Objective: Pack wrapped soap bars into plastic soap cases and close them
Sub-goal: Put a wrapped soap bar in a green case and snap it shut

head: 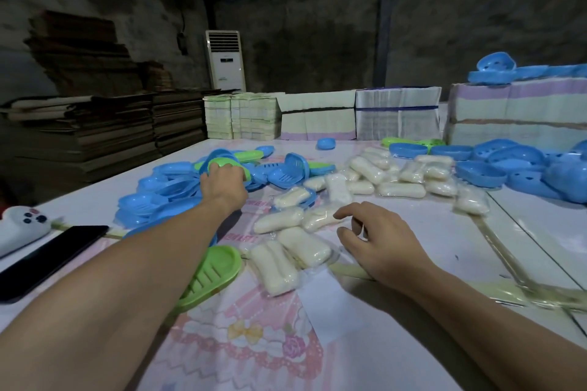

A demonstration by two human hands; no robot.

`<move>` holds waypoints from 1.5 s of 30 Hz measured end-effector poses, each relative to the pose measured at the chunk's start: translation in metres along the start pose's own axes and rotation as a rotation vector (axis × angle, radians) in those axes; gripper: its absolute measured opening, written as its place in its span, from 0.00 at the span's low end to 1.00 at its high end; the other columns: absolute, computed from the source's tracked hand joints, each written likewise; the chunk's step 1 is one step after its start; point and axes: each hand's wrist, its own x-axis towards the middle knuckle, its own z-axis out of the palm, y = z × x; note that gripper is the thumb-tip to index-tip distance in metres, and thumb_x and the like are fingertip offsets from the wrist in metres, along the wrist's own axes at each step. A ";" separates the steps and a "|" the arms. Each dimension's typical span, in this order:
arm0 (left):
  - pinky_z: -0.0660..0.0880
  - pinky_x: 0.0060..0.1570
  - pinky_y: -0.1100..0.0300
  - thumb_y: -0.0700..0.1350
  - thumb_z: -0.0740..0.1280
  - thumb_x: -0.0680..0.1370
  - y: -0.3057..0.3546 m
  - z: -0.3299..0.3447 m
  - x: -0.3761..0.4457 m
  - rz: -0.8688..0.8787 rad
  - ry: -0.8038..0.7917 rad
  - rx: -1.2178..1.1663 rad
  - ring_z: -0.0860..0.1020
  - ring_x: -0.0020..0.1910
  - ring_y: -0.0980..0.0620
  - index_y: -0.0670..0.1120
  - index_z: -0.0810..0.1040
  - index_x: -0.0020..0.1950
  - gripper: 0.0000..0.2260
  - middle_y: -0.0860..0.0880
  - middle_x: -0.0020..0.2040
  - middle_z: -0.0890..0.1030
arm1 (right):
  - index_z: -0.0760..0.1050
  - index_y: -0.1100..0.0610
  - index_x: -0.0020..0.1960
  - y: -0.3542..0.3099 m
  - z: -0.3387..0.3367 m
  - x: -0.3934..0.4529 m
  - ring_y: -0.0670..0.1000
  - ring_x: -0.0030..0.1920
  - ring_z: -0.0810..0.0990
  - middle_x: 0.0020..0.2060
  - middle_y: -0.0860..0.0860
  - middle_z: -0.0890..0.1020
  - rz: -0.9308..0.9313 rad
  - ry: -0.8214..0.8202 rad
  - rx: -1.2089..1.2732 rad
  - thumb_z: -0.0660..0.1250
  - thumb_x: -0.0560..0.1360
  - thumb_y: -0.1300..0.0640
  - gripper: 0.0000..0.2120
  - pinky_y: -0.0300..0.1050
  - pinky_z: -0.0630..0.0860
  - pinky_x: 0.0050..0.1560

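Left hand [222,179] reaches far forward into the heap of blue case halves [165,197] on the left of the table [413,343]; its fingers curl over a green case half [224,163] lying on top of that heap, so it grasps that piece, probably to pull out a matching part for the green tray [211,274] that lies open and empty near the table's front edge, partly under the left forearm. Right hand [378,243] hovers low over the nearest wrapped soap bars [295,243], fingers spread and slightly bent, holding nothing; the index fingertip is at, perhaps touching, the wrapper of one bar [319,219], contact not resolvable. Judgement: one hand fetches a case while the other readies a bar, which saves a reach. Soap sits mid-table between two stocks of cases, within range of both hands. Counts: about five bars in the near cluster, roughly fifteen more in the far cluster [406,174], overlaps prevent an exact figure. Blue halves: too many and too stacked to count, in two heaps, left and right [508,168], plus one closed-looking blue case [326,143] alone at the back. Green pieces: at least four visible. No bar is seen in a case held by either hand. A dark phone [47,259] and a white controller [22,227] lie at far left
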 end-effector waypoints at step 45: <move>0.80 0.34 0.55 0.26 0.54 0.76 0.078 -0.051 -0.051 -0.270 -0.096 -1.588 0.80 0.45 0.48 0.53 0.70 0.64 0.26 0.44 0.55 0.79 | 0.78 0.45 0.56 0.002 -0.008 -0.001 0.46 0.52 0.70 0.44 0.42 0.76 0.089 -0.033 -0.015 0.64 0.76 0.52 0.10 0.42 0.68 0.51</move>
